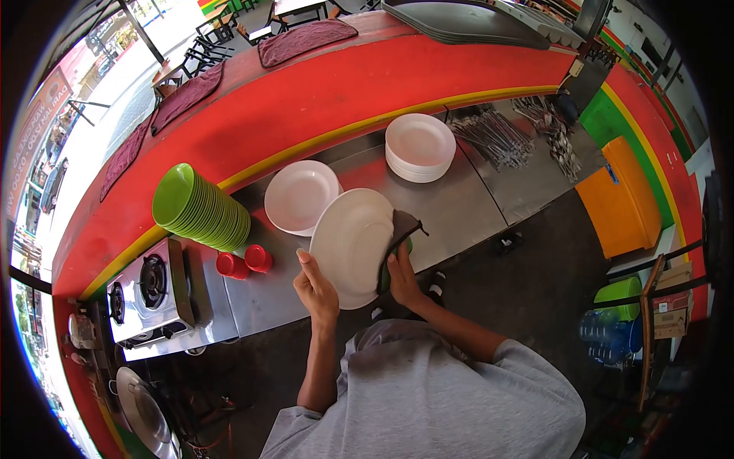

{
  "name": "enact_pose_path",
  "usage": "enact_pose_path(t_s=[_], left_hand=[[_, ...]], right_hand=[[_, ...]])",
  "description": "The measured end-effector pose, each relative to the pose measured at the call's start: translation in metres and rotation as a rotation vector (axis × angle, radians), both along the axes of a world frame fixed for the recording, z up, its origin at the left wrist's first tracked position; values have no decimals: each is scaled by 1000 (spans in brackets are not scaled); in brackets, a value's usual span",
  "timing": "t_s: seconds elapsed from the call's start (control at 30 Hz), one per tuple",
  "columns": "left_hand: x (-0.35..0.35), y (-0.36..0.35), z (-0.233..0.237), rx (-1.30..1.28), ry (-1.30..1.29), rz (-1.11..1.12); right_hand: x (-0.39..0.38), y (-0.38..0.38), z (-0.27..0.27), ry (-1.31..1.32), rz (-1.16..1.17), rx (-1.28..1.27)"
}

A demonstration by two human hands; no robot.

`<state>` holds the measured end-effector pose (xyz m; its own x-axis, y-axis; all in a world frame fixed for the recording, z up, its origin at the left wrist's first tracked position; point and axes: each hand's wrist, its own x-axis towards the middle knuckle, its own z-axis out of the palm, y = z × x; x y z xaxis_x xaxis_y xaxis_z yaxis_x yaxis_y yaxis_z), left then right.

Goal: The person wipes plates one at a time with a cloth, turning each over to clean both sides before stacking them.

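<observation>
In front of my body, a white plate [348, 249] is tilted up over the steel counter. My left hand [316, 292] grips its left rim, with one finger pointing upward along the edge. On the opposite side, my right hand [403, 279] is closed on a dark grey and green cloth [403, 223] with black edging, which lies against the plate's right rim. Some of the right fingers are hidden by the cloth. Just behind the held plate sits another pile of white plates [297, 197]. A taller stack of white plates [420, 144] stands farther right.
Green cups [202, 210] are nested in a leaning stack beside two red containers [245, 262]. A gas stove [153, 294] occupies the counter's left end. Cutlery [493, 138] lies at the right. A red wall [306, 99] borders the counter [451, 203]; an orange bin [623, 203] stands right.
</observation>
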<state>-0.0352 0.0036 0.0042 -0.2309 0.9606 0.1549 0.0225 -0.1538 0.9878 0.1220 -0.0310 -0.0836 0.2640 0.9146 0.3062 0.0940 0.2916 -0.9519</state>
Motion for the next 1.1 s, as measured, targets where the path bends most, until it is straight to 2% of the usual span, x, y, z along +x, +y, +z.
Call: enact_pose_path(t_s=[0.1,0.2,0.3,0.4,0.6,0.7,0.8,0.9,1.0,1.1], left_hand=[[-1,3,-5,-66,-102,122],[16,11,12,-77,-344,245],[7,19,0,-124,-403,158],[10,18,8,-226,-495,96],[5,17,-8,-304,-323,-115],[8,14,0,-306,-262,-165],[9,12,6,-202,-130,-223],[2,12,-17,-262,17,-246],[-2,3,-13,-293,170,-269],[5,-5,-9,-210,140,-222]], right_hand=[[-22,-16,-14,-54,-29,2],[-25,-41,-27,-339,179,-196],[-27,-40,-20,-588,179,130],[-24,-36,3,-713,144,190],[-27,-25,29,-732,177,304],[-27,-17,26,-656,288,182],[-27,0,35,-666,225,323],[-25,17,60,-603,166,248],[-14,40,76,-584,95,251],[3,56,74,-524,36,125]])
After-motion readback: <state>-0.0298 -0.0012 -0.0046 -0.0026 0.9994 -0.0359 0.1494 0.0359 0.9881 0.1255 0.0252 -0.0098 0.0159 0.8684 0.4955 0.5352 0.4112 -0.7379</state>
